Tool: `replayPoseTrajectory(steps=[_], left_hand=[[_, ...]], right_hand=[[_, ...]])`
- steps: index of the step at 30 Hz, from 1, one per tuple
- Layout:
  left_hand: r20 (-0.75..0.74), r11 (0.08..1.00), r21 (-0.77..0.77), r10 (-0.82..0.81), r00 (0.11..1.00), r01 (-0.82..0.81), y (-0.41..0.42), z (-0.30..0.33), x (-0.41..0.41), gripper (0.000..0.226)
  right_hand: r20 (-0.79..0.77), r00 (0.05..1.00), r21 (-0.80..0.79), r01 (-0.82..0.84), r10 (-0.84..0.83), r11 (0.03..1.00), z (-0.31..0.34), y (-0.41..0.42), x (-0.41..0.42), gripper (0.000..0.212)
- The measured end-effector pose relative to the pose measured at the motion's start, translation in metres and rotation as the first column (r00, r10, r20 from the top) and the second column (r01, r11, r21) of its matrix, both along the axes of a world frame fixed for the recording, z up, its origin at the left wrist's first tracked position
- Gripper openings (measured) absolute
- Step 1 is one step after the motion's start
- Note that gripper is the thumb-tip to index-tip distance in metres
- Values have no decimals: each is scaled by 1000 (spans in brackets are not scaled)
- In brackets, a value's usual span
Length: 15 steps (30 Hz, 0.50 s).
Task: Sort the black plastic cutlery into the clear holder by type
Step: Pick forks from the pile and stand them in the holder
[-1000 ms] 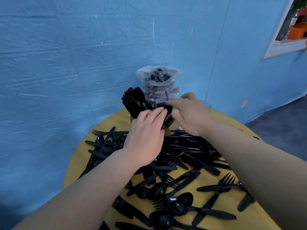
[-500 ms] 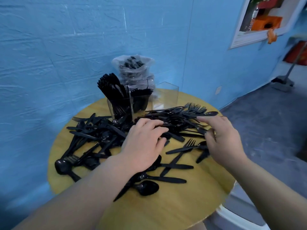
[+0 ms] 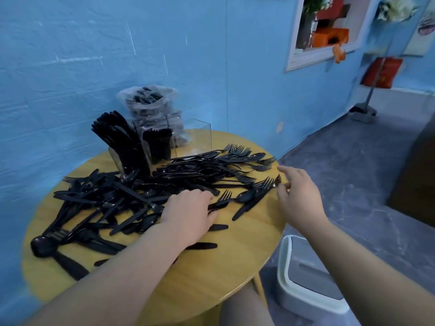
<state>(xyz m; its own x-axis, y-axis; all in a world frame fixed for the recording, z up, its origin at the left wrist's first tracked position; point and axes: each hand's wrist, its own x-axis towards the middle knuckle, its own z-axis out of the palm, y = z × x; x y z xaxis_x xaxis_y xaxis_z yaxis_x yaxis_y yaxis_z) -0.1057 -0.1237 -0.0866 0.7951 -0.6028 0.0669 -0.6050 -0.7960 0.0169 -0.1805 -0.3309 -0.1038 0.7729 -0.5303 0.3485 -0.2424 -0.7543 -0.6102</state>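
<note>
Black cutlery (image 3: 146,191) under flat, open left hand (image 3: 188,215); right hand (image 3: 297,198) loose-fingered, empty, beside forks (image 3: 266,184).

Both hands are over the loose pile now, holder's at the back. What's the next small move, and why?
Probably pinch the fork beside the right hand. That hand hovers open at the table's right edge, its fingers almost on the tines. The left hand lies flat on the pile, and the clear holder's right compartment looks empty.

I see a round wooden table (image 3: 235,267) against a blue wall (image 3: 70,55). A clear bag of spare cutlery (image 3: 150,104) stands far left. A white-rimmed grey bin (image 3: 303,276) sits near right.
</note>
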Motion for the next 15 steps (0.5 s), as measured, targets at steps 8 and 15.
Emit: replayPoseTrajectory(steps=[8, 15], left_hand=[[-55, 984, -158, 74, 996, -82, 4, 11, 6, 22], [-12, 960, -160, 232, 973, -231, 13, 12, 27, 30]], right_hand=[[-230, 972, 4, -46, 45, 999, 3, -5, 23, 46], [-215, 970, -24, -123, 114, 992, -2, 10, 23, 47]])
